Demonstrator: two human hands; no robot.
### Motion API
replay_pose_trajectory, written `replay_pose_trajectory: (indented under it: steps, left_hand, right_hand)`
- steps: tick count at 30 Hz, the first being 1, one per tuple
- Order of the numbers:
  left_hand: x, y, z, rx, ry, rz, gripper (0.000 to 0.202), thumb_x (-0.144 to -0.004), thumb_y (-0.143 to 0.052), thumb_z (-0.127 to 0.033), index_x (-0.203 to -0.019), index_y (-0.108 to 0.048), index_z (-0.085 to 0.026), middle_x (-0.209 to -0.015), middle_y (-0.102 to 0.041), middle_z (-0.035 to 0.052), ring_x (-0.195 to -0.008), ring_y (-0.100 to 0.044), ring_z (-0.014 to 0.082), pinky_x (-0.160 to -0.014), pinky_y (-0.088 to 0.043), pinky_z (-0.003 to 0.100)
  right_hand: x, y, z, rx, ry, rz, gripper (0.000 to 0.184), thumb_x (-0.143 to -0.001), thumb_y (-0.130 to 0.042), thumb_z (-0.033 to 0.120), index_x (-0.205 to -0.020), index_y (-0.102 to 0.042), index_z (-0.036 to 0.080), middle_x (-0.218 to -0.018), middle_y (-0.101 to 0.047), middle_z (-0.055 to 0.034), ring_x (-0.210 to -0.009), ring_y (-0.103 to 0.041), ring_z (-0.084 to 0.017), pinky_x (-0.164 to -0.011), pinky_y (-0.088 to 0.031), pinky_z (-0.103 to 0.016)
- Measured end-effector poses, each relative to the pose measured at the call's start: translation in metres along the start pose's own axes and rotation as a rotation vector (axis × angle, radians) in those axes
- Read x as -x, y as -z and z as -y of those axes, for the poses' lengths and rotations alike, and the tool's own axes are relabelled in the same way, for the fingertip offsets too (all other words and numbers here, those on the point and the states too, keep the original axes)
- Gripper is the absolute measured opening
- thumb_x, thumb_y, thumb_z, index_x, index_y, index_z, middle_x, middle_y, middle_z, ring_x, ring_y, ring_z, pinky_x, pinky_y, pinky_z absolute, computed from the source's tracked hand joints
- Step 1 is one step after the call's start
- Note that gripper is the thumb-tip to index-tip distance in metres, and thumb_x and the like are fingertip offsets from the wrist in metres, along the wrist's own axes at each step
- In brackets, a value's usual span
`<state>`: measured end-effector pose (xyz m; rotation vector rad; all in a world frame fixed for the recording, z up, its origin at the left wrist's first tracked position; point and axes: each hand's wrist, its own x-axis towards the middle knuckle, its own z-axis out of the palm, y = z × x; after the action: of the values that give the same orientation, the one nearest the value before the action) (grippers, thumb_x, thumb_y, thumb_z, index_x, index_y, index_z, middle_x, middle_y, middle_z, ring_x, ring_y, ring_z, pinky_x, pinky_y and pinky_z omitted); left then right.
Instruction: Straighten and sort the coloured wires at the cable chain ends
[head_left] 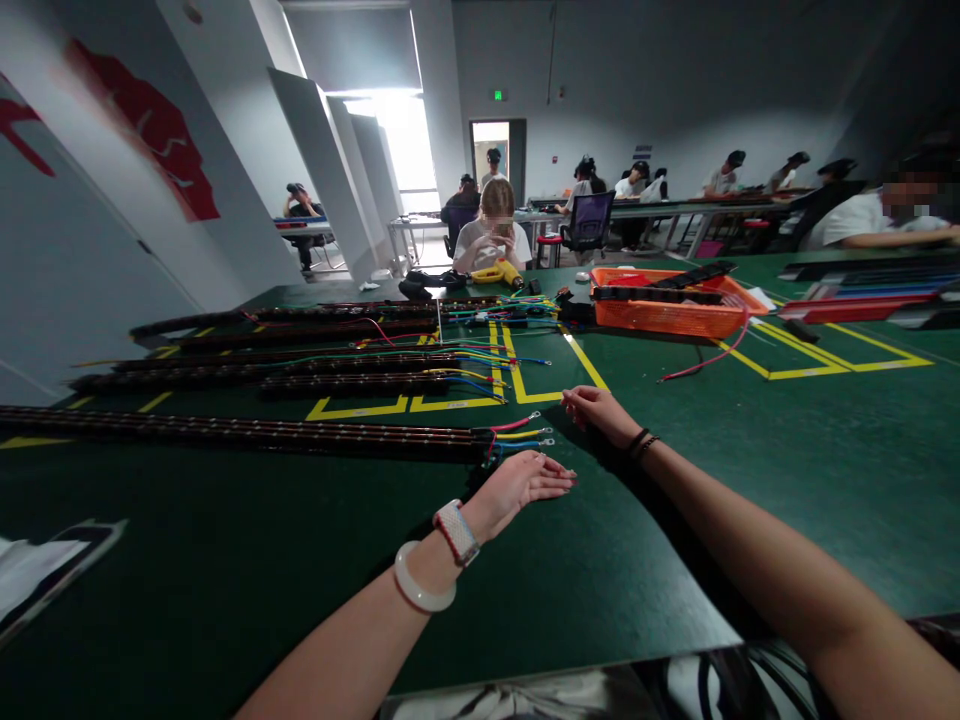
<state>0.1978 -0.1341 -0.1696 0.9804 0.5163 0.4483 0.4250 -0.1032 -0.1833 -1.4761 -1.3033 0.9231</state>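
My left hand (pixel 517 485) lies flat on the green table (pixel 675 480) with its fingers stretched out, holding nothing. It rests just in front of the end of a long dark strip (pixel 247 432), beside the strip's coloured wire ends (pixel 521 435). My right hand (pixel 596 410) reaches forward on the table to the right of those wires, fingers loosely extended, palm down, empty. A white bangle and a woven watch strap sit on my left wrist, dark bands on my right.
Several more long dark strips (pixel 300 365) with coloured wires lie further back over yellow floor-tape marks. An orange basket (pixel 675 305) stands at the back right. A person (pixel 495 235) sits across the table, and others work at far desks.
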Motion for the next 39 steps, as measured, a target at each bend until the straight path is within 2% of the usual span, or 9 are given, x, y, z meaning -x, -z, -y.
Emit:
replay_pose_trajectory:
  steps: [4, 7, 9, 13, 22, 30, 34, 37, 39]
  left_hand:
    - [0.0, -0.001, 0.0, -0.002, -0.004, -0.006, 0.02, -0.088, -0.047, -0.026, -0.085, -0.059, -0.009, -0.1, -0.066, 0.0198, -0.091, -0.065, 0.0233, -0.093, -0.044, 0.042]
    - [-0.001, 0.0, 0.001, 0.003, -0.004, -0.015, 0.022, -0.089, -0.046, -0.026, -0.086, -0.059, -0.009, -0.099, -0.067, 0.0198, -0.09, -0.065, 0.0231, -0.092, -0.044, 0.042]
    - [-0.002, 0.0, 0.002, 0.0, -0.003, -0.026, 0.023, -0.09, -0.044, -0.025, -0.086, -0.06, -0.008, -0.097, -0.067, 0.0196, -0.089, -0.065, 0.0231, -0.091, -0.045, 0.042]
    - [-0.003, 0.0, 0.003, 0.008, -0.008, -0.026, 0.024, -0.089, -0.045, -0.025, -0.085, -0.06, -0.008, -0.095, -0.067, 0.0192, -0.088, -0.065, 0.0229, -0.09, -0.045, 0.041]
    - [-0.007, 0.004, 0.008, 0.019, -0.033, 0.008, 0.025, -0.087, -0.049, -0.031, -0.083, -0.06, -0.009, -0.095, -0.068, 0.0193, -0.089, -0.065, 0.0239, -0.09, -0.045, 0.041]
    - [-0.005, -0.002, 0.003, -0.017, 0.002, -0.042, 0.028, -0.091, -0.04, -0.026, -0.081, -0.06, -0.008, -0.094, -0.067, 0.0195, -0.087, -0.066, 0.0231, -0.09, -0.045, 0.041]
    - [-0.004, -0.003, -0.001, 0.125, 0.056, -0.093, 0.025, -0.091, -0.039, -0.024, -0.089, -0.057, -0.007, -0.087, -0.068, 0.0181, -0.085, -0.066, 0.0217, -0.093, -0.044, 0.041]
    - [-0.004, -0.003, -0.003, 0.25, 0.075, -0.121, 0.033, -0.093, -0.036, -0.032, -0.096, -0.056, -0.006, -0.087, -0.068, 0.017, -0.084, -0.066, 0.0212, -0.094, -0.043, 0.04]
    - [-0.004, -0.003, -0.003, 0.312, 0.063, -0.135, 0.038, -0.094, -0.033, -0.037, -0.098, -0.057, -0.007, -0.092, -0.067, 0.0162, -0.086, -0.066, 0.0205, -0.094, -0.043, 0.039]
  right_hand:
    - [-0.001, -0.013, 0.004, 0.293, 0.281, 0.031, 0.043, -0.08, -0.052, 0.056, -0.095, -0.063, 0.017, -0.09, -0.062, -0.0052, -0.078, -0.056, -0.016, -0.067, -0.045, -0.027]
    - [0.0, -0.027, 0.01, 0.493, 0.496, 0.11, 0.039, -0.082, -0.056, 0.048, -0.11, -0.061, 0.021, -0.11, -0.058, -0.0081, -0.103, -0.051, -0.021, -0.089, -0.039, -0.036]
    - [0.002, -0.035, 0.012, 0.594, 0.578, 0.176, 0.038, -0.081, -0.059, 0.046, -0.111, -0.061, 0.022, -0.113, -0.058, -0.0085, -0.107, -0.049, -0.023, -0.094, -0.034, -0.039]
    - [0.006, -0.044, 0.012, 0.708, 0.615, 0.224, 0.037, -0.08, -0.061, 0.047, -0.103, -0.063, 0.018, -0.102, -0.063, -0.0097, -0.096, -0.051, -0.022, -0.089, -0.034, -0.038]
    - [0.003, -0.051, 0.008, 0.741, 0.578, 0.227, 0.032, -0.077, -0.064, 0.048, -0.083, -0.064, 0.016, -0.079, -0.063, -0.0057, -0.081, -0.052, -0.019, -0.081, -0.034, -0.033]
    - [0.012, -0.056, 0.022, 0.662, 0.505, 0.231, 0.029, -0.077, -0.065, 0.042, -0.068, -0.059, 0.015, -0.066, -0.056, -0.0015, -0.063, -0.047, -0.013, -0.057, -0.033, -0.023]
    - [0.017, -0.057, 0.026, 0.766, 0.609, 0.156, 0.024, -0.078, -0.066, 0.036, -0.067, -0.06, 0.016, -0.068, -0.057, -0.0035, -0.067, -0.048, -0.014, -0.062, -0.034, -0.024]
    - [0.019, -0.056, 0.026, 0.903, 0.714, 0.127, 0.018, -0.082, -0.061, 0.03, -0.07, -0.063, 0.017, -0.07, -0.06, -0.0045, -0.07, -0.049, -0.016, -0.069, -0.033, -0.027]
    - [0.021, -0.056, 0.026, 0.985, 0.779, 0.12, 0.022, -0.085, -0.056, 0.03, -0.069, -0.063, 0.017, -0.069, -0.059, -0.0039, -0.069, -0.048, -0.015, -0.071, -0.032, -0.029]
